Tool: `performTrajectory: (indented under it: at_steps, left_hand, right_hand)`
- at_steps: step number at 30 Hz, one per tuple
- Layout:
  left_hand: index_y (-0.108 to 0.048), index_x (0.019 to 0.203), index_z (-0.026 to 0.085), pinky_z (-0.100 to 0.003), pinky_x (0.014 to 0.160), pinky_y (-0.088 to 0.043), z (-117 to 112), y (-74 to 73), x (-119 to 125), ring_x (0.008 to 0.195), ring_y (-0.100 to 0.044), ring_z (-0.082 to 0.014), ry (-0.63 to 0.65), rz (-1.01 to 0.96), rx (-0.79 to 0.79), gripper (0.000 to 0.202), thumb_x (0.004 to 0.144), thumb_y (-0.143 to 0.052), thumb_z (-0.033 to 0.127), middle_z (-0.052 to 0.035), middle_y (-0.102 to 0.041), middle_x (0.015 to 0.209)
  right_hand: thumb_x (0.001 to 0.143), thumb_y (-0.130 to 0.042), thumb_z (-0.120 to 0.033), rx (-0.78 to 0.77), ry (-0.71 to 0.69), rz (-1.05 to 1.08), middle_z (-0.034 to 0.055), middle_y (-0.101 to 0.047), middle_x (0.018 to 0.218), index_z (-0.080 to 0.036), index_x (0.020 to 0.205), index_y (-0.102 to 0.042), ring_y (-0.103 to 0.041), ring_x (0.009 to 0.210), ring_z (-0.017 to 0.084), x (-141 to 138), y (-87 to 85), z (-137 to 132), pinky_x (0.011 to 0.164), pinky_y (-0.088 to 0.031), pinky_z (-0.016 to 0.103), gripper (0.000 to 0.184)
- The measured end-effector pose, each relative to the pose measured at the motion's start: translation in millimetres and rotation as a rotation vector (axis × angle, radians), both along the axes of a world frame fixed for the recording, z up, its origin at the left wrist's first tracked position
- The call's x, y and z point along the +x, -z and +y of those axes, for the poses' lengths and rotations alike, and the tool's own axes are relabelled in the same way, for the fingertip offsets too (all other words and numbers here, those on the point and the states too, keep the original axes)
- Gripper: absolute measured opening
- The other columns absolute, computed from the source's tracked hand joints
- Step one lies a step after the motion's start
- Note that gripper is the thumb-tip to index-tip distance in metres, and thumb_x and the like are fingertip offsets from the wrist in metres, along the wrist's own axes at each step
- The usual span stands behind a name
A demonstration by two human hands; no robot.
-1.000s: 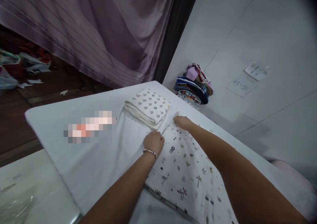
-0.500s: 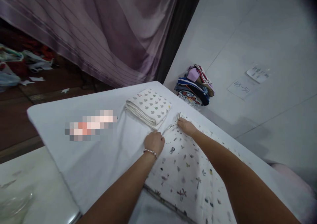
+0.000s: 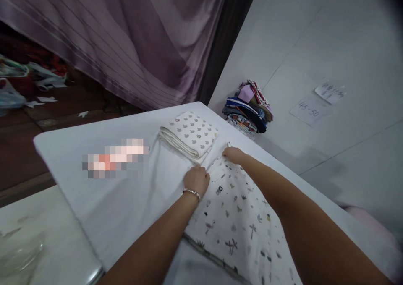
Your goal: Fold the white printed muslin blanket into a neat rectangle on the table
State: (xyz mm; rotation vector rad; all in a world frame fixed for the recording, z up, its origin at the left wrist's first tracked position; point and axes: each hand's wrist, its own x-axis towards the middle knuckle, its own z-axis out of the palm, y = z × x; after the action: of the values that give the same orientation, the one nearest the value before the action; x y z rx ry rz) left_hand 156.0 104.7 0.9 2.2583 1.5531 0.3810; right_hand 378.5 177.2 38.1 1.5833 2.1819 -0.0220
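A white patterned cloth (image 3: 239, 218) with small animal and tree prints lies spread on the white table (image 3: 119, 201) in front of me. My left hand (image 3: 197, 179), with a bracelet on the wrist, is closed on the cloth's far left edge. My right hand (image 3: 234, 155) pinches the cloth's far corner, fingers curled down on it. Just beyond both hands lies a folded white cloth (image 3: 189, 136) with grey prints.
A stack of colourful folded fabrics (image 3: 248, 108) sits against the white wall past the table's far corner. Two paper notes (image 3: 316, 102) are stuck on the wall. A purple curtain (image 3: 126, 41) hangs at the back left. A blurred patch lies on the table's left part.
My right hand slid slightly along the cloth's far corner and back. My left hand stayed where it was.
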Motion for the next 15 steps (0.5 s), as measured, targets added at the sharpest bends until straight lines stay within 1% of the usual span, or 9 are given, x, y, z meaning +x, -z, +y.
performTrajectory:
  at_steps: [2, 7, 11, 15]
  left_hand:
    - [-0.065, 0.085, 0.016, -0.033, 0.074, -0.043, 0, 0.3, 0, 0.089, -0.057, -0.0218, -0.001, -0.001, -0.002, 0.027, 0.082, -0.042, 0.03, -0.0097, -0.061, 0.094]
    - [-0.065, 0.085, 0.016, -0.033, 0.074, -0.043, 0, -0.8, 0, 0.091, -0.057, -0.0217, -0.003, -0.011, -0.01, 0.026, 0.083, -0.042, 0.029, -0.0093, -0.061, 0.095]
    - [-0.065, 0.087, 0.016, -0.033, 0.076, -0.043, -1, -0.5, 0, 0.093, -0.056, -0.0219, -0.005, -0.013, -0.03, 0.027, 0.083, -0.042, 0.03, -0.0099, -0.061, 0.098]
    - [-0.065, 0.088, 0.016, -0.032, 0.076, -0.043, 0, 1.5, 0, 0.093, -0.056, -0.0211, -0.01, -0.01, -0.022, 0.027, 0.083, -0.042, 0.03, -0.0095, -0.061, 0.098]
  right_hand:
    - [0.081, -0.047, -0.011, -0.006, 0.008, -0.02, 0.0098, -0.062, 0.11, -0.018, 0.099, -0.065, -0.057, 0.099, 0.023, -5, 0.2, 5, 0.077, -0.045, 0.029, 0.027]
    - [0.077, -0.052, -0.01, -0.037, 0.057, -0.074, 0.0122, -0.064, 0.106, -0.017, 0.107, -0.061, -0.059, 0.094, 0.025, -16, -1.3, 15, 0.071, -0.045, 0.028, 0.032]
    - [0.073, -0.056, -0.008, -0.083, 0.09, -0.122, 0.0124, -0.064, 0.104, -0.016, 0.102, -0.064, -0.06, 0.092, 0.025, -24, -3.4, 22, 0.068, -0.045, 0.027, 0.031]
    - [0.073, -0.056, -0.009, -0.093, 0.088, -0.147, 0.0123, -0.065, 0.101, -0.015, 0.096, -0.066, -0.061, 0.09, 0.024, -27, -3.1, 25, 0.067, -0.046, 0.028, 0.026]
